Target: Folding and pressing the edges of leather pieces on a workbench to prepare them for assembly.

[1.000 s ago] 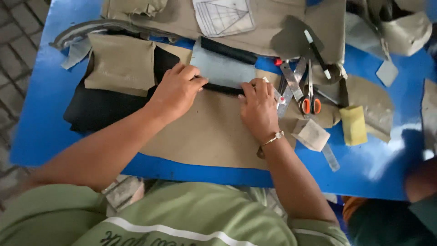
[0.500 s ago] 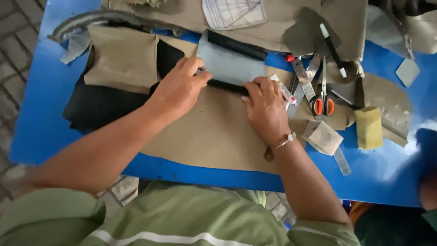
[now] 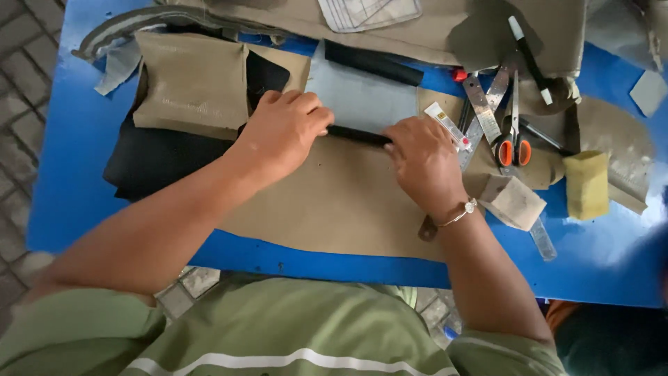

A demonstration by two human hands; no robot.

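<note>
Pressing down on a black strip (image 3: 358,135), the left hand (image 3: 282,132) and the right hand (image 3: 423,161) sit at its two ends, fingers curled flat over it, holding it against a tan sheet (image 3: 334,202) on the blue worktop (image 3: 62,167). Just behind the strip lies a grey-blue panel (image 3: 362,97) with a second black band (image 3: 372,63) along its far edge. Black cloth (image 3: 160,163) and a tan folded piece (image 3: 191,80) lie to the left; orange-handled scissors (image 3: 513,132), metal rulers (image 3: 483,104) and a yellow sponge (image 3: 586,184) lie right.
</note>
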